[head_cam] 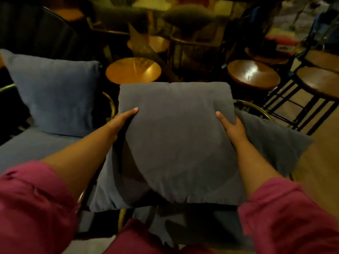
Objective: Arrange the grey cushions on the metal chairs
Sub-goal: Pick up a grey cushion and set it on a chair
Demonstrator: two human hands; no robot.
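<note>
A large grey cushion [174, 136] fills the middle of the head view, held flat over a metal chair whose brass rim [256, 109] curves out at the right. My left hand [121, 120] grips its left edge and my right hand [231, 127] grips its right edge. Under it lies a grey seat pad [104, 195], and another grey cushion [271, 140] pokes out to the right. On the chair to the left, a grey-blue cushion [55, 96] leans upright on a seat pad [33, 143].
Round wooden stools [134, 70] [253, 74] stand just behind the chairs. Black-framed bar stools [315, 83] crowd the right side above a wooden floor [319, 162]. A dark chair back [40, 32] rises at the far left.
</note>
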